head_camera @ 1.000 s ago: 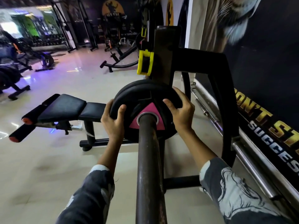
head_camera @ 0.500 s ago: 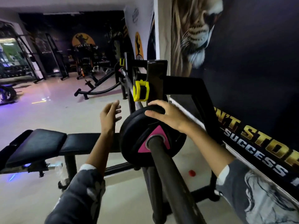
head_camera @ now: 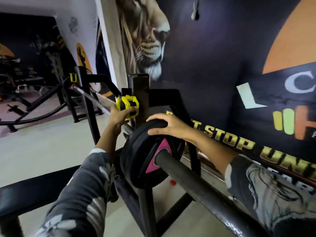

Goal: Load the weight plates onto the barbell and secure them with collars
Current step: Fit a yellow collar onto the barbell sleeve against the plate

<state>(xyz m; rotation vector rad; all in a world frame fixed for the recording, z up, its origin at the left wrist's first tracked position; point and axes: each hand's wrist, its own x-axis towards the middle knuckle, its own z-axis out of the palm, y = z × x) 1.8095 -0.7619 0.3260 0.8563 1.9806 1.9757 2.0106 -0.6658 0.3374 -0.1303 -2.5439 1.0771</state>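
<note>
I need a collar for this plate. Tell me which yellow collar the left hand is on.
The near yellow collar beside the rack upright, just behind the weight plate: the left hand grips it. The other yellow collar sits untouched at the rack's far end.

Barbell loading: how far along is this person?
Done: a black weight plate sits on the barbell sleeve, steadied by the right hand. In hand: the left hand grasps a yellow collar at the rack. Left: sliding that collar on against the plate.
</note>
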